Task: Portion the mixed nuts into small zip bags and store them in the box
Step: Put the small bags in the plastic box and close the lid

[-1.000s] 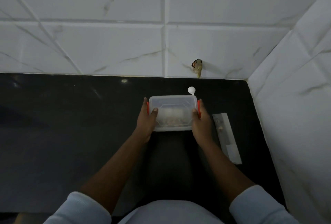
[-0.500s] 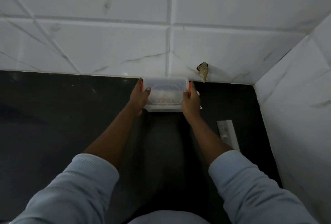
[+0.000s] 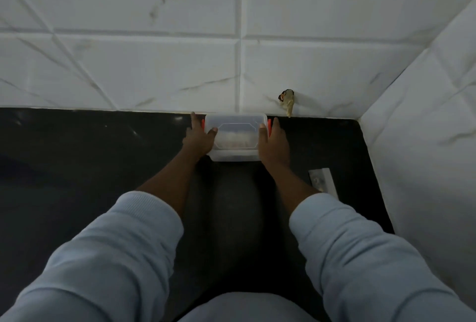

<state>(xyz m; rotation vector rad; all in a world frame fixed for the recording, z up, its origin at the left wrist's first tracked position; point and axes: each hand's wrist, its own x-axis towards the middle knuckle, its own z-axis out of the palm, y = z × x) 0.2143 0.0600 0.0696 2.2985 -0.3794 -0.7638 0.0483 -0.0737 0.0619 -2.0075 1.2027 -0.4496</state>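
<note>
While both hands hold it, box [image 3: 235, 150], clear plastic w/ lid on and red clasps [image 3: 269, 124] at both short ends, lies at far edge of black table [image 3: 77, 167], right up by white tiled wall [image 3: 154, 64]; contact w/ wall can't be told, contents pale and blurred thru lid. Left grip [image 3: 199, 138]: thumb over lid's left end, fingers straight along left side; right grip [image 3: 273, 141]: thumb on lid's right end, fingers along right side. Also: pale flat strip [image 3: 323, 182] on table near-right of box, apart from it; small brown-orange bit [image 3: 287, 101] on wall just right of box; light-blue sleeves [image 3: 116, 244] nearest.
</note>
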